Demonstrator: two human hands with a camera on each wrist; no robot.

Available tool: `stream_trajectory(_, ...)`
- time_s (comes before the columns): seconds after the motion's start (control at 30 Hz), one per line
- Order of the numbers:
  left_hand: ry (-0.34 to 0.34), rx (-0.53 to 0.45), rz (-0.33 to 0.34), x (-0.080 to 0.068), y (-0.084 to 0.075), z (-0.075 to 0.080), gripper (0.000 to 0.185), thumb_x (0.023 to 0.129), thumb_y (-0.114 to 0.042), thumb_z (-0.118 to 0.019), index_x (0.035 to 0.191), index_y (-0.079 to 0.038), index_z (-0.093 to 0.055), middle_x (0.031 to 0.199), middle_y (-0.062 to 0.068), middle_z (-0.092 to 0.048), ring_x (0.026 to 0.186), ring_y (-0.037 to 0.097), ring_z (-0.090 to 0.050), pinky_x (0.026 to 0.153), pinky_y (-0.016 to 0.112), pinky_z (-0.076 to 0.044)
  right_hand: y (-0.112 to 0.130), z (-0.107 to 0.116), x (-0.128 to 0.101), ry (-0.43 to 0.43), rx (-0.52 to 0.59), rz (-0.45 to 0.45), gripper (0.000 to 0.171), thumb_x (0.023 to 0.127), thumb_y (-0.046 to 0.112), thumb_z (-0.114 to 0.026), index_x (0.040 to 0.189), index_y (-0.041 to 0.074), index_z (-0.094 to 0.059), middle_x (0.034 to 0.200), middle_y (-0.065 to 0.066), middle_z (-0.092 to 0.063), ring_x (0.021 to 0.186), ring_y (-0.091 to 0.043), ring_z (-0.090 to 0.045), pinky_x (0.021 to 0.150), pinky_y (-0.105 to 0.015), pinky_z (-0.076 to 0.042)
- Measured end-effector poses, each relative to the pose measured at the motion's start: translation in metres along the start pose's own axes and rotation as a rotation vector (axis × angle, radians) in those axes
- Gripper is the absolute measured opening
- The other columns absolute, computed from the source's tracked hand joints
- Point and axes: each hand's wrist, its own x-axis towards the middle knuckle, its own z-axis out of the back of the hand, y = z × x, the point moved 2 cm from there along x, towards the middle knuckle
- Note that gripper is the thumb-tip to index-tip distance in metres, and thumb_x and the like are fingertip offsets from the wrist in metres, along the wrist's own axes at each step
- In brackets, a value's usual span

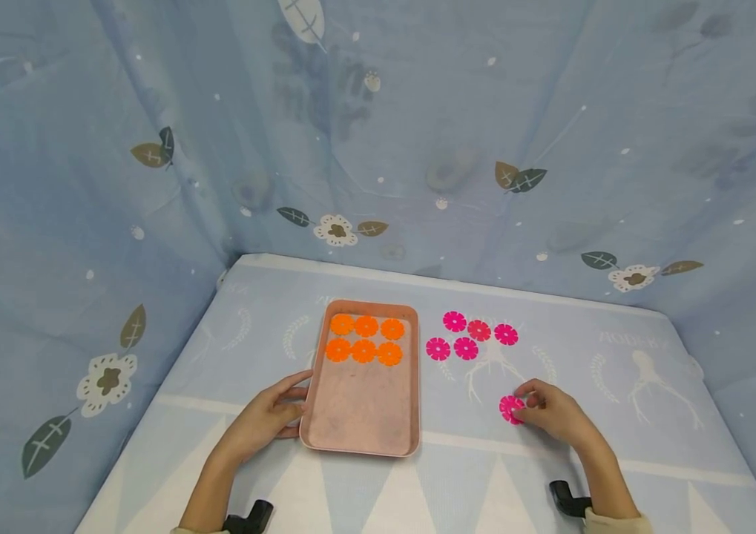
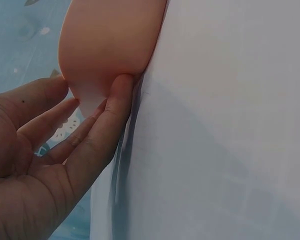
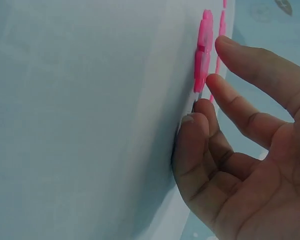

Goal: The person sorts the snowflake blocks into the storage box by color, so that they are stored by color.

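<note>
Head view: right hand [image 1: 554,413] touches pink disc [image 1: 510,409]; left hand [image 1: 264,424] steadies tray [image 1: 363,415].

From my head view the light is soft, even and bluish, with faint shadows beside the tray [image 1: 411,415]. Edges bow from wide-angle distortion. My wrist views are close and soft-focused; the left hand [image 2: 45,165] looks blurred, the cloth washed pale.

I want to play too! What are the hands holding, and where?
Nothing is gripped: the left hand touches the tray's left rim; the right hand touches a pink flower disc's edge.
</note>
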Motion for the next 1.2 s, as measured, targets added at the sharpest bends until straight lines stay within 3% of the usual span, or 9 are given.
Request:
stream_trajectory(0.5,0.0,0.002,-0.001,0.0,0.002,0.002,0.057,0.102,-0.01,-0.06,0.155,-0.013,-0.038,0.144,0.027,-0.044,0.115,0.037,-0.062,0.083,0.044,-0.058,0.002,-0.005,0.003,-0.004,-0.055,0.024,0.029,0.081,0.006,-0.081,0.105,0.006,-0.064,0.081,-0.004,-0.05,0.071,-0.021,-0.046,0.06,-0.033,-0.039)
stream_trajectory(0.73,-0.033,0.018,0.008,0.002,0.002,0.001,0.055,0.101,-0.01,-0.06,0.153,-0.015,-0.042,0.142,0.026,-0.047,0.114,0.035,-0.062,0.081,0.043,-0.059,0.004,-0.002,0.005,0.022,-0.059,0.007,0.031,0.082,0.007,-0.081,0.106,0.005,-0.062,0.081,-0.005,-0.051,0.071,-0.021,-0.048,0.059,-0.033,-0.041)
stream_trajectory(0.9,-0.035,0.02,0.007,0.002,0.002,0.001,0.055,0.101,-0.01,-0.06,0.153,-0.015,-0.042,0.142,0.026,-0.047,0.114,0.035,-0.062,0.081,0.043,-0.059,0.002,0.001,0.007,0.052,-0.034,0.003,0.031,0.083,0.006,-0.08,0.104,0.002,-0.058,0.086,-0.005,-0.054,0.075,-0.021,-0.05,0.063,-0.033,-0.044)
stream_trajectory(1.2,-0.029,0.015,0.002,0.002,0.003,0.001,0.056,0.101,-0.011,-0.061,0.153,-0.014,-0.041,0.142,0.025,-0.047,0.112,0.034,-0.063,0.08,0.043,-0.059,-0.004,0.006,0.01,0.089,0.068,-0.025,0.013,0.093,0.007,-0.07,0.102,0.001,-0.062,0.083,-0.007,-0.055,0.072,-0.022,-0.05,0.059,-0.03,-0.046)
